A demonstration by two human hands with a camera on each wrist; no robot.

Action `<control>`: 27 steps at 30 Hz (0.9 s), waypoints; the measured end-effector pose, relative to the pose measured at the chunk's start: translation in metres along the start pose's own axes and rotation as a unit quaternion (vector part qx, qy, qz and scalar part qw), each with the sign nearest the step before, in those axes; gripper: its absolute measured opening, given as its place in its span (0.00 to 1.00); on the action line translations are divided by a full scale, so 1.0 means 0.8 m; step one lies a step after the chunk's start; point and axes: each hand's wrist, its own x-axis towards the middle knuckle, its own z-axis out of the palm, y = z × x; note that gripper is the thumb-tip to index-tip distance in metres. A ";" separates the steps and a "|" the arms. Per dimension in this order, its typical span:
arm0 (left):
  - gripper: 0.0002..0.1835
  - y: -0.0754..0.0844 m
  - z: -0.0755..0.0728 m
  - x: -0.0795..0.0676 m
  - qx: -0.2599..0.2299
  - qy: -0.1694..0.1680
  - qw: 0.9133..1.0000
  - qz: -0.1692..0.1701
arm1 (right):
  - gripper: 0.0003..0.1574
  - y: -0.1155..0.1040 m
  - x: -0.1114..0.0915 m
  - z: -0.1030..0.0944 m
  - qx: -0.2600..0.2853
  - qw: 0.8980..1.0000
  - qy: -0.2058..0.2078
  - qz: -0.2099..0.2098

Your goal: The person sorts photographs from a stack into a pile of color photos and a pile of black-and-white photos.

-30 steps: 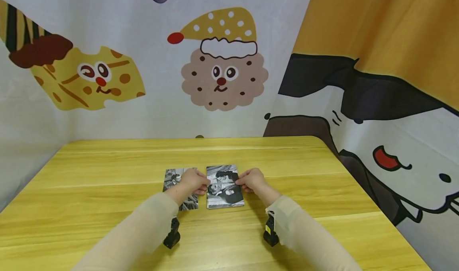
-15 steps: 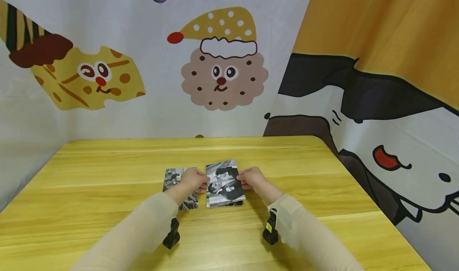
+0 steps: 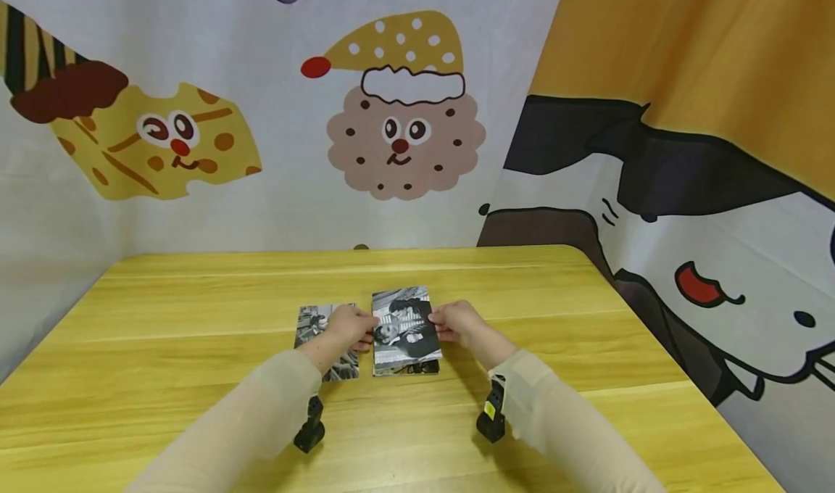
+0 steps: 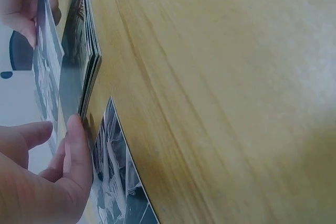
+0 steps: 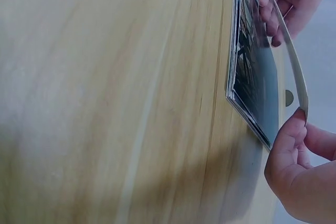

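A black-and-white photo point(image 3: 409, 330) is raised over a small stack of photos point(image 3: 420, 368), held slightly bowed between both hands. On its left edge the left hand point(image 3: 349, 328) pinches it with thumb and fingers. Gripping the opposite edge is the right hand point(image 3: 459, 324), its thumb on the upper face. Seen from the right wrist, the raised photo point(image 5: 295, 61) stands clear of the stack point(image 5: 252, 72), whose layered edges show. Another black-and-white photo point(image 3: 312, 321) lies flat to the left, partly hidden under the left hand and forearm.
Everything lies on a wood-grain table point(image 3: 196, 312). Behind it hangs a curtain point(image 3: 287, 210) with cartoon prints. Black wrist cameras point(image 3: 309, 426) hang below both sleeves, close to the tabletop.
The top photo has risen off the stack and shifted away from the person, uncovering the near edge of the photo beneath. Both hands stay at its sides, the right one slightly farther forward.
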 end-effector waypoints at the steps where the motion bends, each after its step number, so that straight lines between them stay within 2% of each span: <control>1: 0.17 0.000 0.000 0.001 0.000 0.000 1.000 0.001 | 0.15 -0.026 -0.044 0.009 -0.002 1.000 0.005 -0.001; 3: 0.17 -0.001 0.000 0.002 0.000 0.002 1.000 0.001 | 0.15 -0.063 -0.107 0.021 -0.004 1.000 0.010 -0.008; 14: 0.16 0.011 -0.003 -0.005 -0.044 0.009 0.999 0.005 | 0.14 -0.065 -0.108 0.023 0.002 1.000 0.022 -0.018; 27: 0.16 0.015 -0.012 -0.003 -0.052 0.012 0.999 0.001 | 0.17 -0.072 -0.113 0.031 -0.015 0.998 0.049 -0.041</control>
